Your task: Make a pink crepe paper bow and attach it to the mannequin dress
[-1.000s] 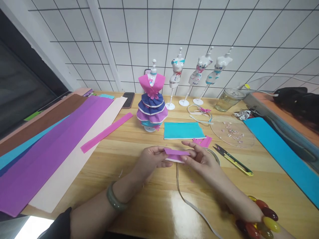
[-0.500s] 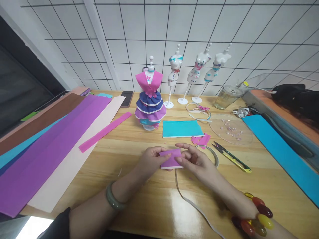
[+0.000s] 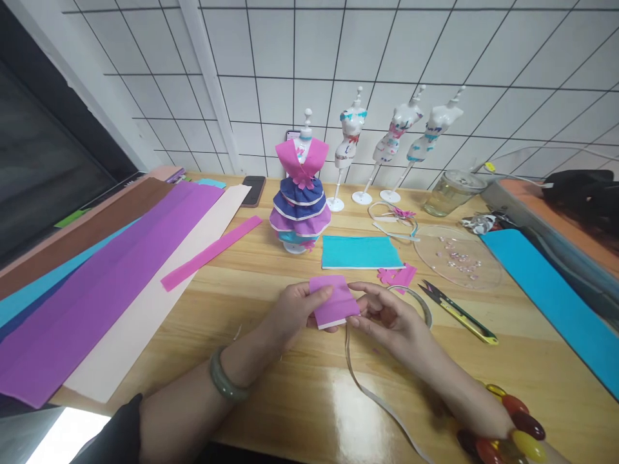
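Observation:
A small folded piece of purple crepe paper is held up above the wooden table, its face tilted toward me. My left hand pinches its left edge with thumb on top. My right hand grips its lower right corner with closed fingers. A white tape strip trails from under the paper toward the near edge. Behind stands a mannequin in a pink, blue and purple paper dress.
Long sheets of purple, cream, brown and blue paper cover the left. A pink strip, a teal rectangle, thread snips, a clear dish of beads, a jar, a phone and three bare mannequins lie around.
The purple paper has turned from lying edge-on between my hands to standing with its flat face toward me. Both hands kept hold and stayed at the same spot.

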Tool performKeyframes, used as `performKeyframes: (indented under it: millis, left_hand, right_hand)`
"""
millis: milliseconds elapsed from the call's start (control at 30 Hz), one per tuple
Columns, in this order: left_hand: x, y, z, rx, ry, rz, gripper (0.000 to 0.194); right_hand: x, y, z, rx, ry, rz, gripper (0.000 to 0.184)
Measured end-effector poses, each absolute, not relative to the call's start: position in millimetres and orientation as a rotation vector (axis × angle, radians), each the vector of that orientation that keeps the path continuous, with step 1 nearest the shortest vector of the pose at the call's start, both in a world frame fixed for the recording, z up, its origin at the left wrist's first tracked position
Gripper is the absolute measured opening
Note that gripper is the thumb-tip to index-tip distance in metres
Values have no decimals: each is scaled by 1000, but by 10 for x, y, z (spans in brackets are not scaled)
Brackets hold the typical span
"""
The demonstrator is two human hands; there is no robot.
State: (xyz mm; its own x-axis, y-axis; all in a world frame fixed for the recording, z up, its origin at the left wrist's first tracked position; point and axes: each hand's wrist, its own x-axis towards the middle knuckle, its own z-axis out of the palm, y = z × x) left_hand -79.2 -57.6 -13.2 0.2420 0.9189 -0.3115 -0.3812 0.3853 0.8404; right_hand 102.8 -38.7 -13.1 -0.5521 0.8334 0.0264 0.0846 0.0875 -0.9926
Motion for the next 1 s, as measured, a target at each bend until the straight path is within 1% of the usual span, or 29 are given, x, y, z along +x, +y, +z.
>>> performKeyframes:
  millis: [133,233,300,567,667,833,967,1000]
  left_hand:
    - [-804,-594,-138,778,877,969,42]
    - [-807,-601,-139,806,874,958,36]
    - [-808,-601,-132,822,880,944,33]
    - [-815,-605,-122,821,861,941,39]
    - [-817,-605,-138,855,853,973,38]
    - [-932,-541,-106,996,1064,892,40]
    - [-1146,-467,-85,1289,1352,832,37]
    - [-1196,-459,-87,1378,1457,828,39]
  right_hand:
    - [1041,-380,-127,-908,-1761,1480,37]
    - [1039,-389,-111,-957,-1800,1387,27]
    - [1041,-395,-109,-979,-1850,1310,24]
    - [1069,-398,-96,-980,-1987,1183,21]
    - [1067,-398,-79,-989,-2027,1153,20]
    - [1089,-389,-78,-1065,-2044,1160,23]
    - [1094,-369,-61,-1137,-1986,1157,23]
    - [1087,-366,-53,-1144,-1973,1151,23]
